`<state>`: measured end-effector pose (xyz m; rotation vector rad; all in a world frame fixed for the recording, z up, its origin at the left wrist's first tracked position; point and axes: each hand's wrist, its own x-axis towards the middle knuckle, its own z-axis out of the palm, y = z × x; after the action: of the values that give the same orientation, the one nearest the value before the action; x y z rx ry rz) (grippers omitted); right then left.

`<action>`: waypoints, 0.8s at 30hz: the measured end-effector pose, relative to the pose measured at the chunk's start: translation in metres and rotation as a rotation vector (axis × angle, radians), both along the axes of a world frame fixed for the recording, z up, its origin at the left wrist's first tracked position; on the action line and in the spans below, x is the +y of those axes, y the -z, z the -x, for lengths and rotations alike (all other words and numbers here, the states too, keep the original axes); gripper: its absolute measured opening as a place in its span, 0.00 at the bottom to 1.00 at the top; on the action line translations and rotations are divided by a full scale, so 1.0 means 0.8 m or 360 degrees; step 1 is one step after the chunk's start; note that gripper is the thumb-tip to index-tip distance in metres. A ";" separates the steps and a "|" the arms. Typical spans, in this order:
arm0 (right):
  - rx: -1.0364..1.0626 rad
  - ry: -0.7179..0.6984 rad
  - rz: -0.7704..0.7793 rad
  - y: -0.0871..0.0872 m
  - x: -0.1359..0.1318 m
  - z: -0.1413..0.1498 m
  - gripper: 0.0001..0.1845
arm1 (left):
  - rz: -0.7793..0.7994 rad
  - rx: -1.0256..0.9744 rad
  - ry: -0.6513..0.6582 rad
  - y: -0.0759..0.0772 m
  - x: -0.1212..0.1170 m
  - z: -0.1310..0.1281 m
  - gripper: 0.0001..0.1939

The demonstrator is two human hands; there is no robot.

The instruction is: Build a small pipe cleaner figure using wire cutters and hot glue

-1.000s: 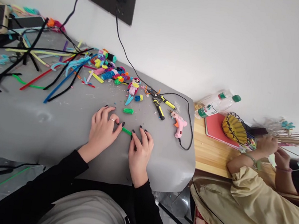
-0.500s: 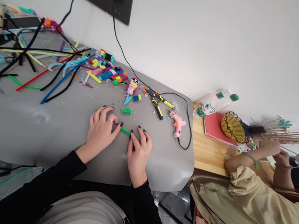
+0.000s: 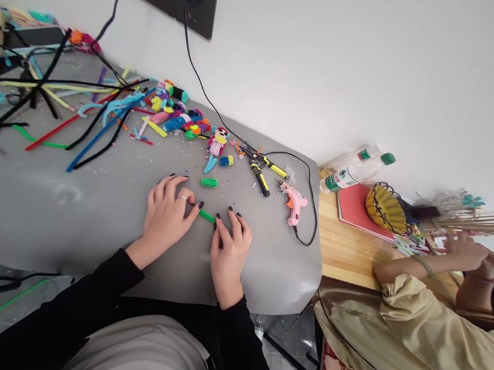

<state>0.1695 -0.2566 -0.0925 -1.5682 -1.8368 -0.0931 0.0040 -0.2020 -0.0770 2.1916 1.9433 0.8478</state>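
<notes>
A short green pipe cleaner piece (image 3: 207,216) lies on the grey-covered table between my two hands. My left hand (image 3: 165,209) has its thumb and curled index finger closed at the piece's left end, the other fingers resting on the table. At the right end, my right hand (image 3: 230,246) pinches with thumb and index finger, partly hiding that end. Just beyond is a small green pipe cleaner bundle (image 3: 209,182). Past it sit a blue-and-yellow bundle (image 3: 226,160), a folded light-blue piece (image 3: 209,164) and a small pink pipe cleaner figure (image 3: 217,141).
Yellow-and-black pliers (image 3: 260,178) and a pink glue gun (image 3: 292,203) with its cord lie to the right. Loose pipe cleaners (image 3: 100,123) spread over the left side. A co-worker's hands (image 3: 470,254) work beside a yellow basket (image 3: 387,208) and a plastic bottle (image 3: 357,174).
The whole view has shifted slightly. My hands and the green piece keep nearly the same position on the table. The co-worker's hands have moved a little to the right.
</notes>
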 end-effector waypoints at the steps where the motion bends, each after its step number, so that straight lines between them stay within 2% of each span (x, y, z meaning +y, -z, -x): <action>1: -0.0005 -0.0001 0.0000 0.000 0.000 0.000 0.14 | 0.0001 -0.0004 -0.0001 0.000 0.000 0.000 0.04; 24: 0.0020 0.0000 0.0057 0.003 -0.001 -0.001 0.15 | 0.0042 -0.0060 0.0011 -0.004 -0.001 -0.002 0.04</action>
<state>0.1701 -0.2575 -0.0947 -1.5900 -1.8379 -0.0508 0.0052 -0.2024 -0.0737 2.1505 1.9177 0.8512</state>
